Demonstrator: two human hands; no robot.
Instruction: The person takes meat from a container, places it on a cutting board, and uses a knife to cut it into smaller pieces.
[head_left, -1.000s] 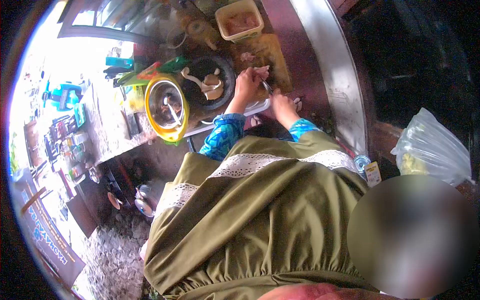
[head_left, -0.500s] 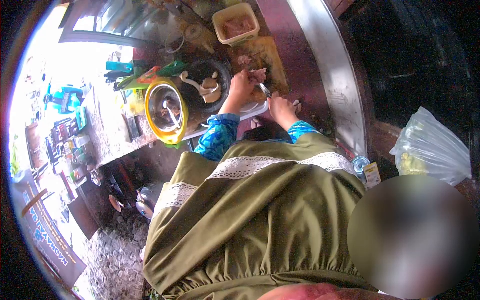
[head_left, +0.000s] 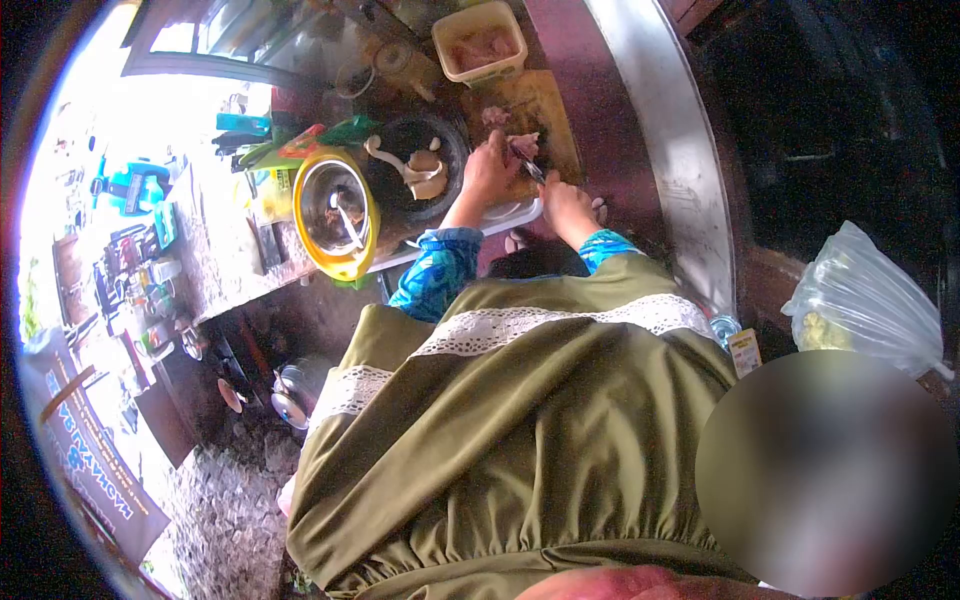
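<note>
My right hand (head_left: 568, 207) is closed round the handle of a knife (head_left: 530, 166). Its blade points at a piece of pale pink raw meat (head_left: 525, 146) on the wooden cutting board (head_left: 556, 103). Fingers of my left hand (head_left: 487, 168) press on that meat, close to the blade. Another small lump of meat (head_left: 494, 116) lies farther up the board. Beyond the board stands a cream plastic tub (head_left: 442, 60) with more raw meat inside.
Left of my hands is a dark stone mortar (head_left: 392, 150) holding a pale pestle. Beside it sits a yellow-rimmed bowl (head_left: 303, 205) with a spoon in it. A filled clear plastic bag (head_left: 870, 290) is at the far right.
The knife blade has turned from bright to dark and lies nearer my left fingers. Both hands have shifted slightly; my left hand stays at the meat.
</note>
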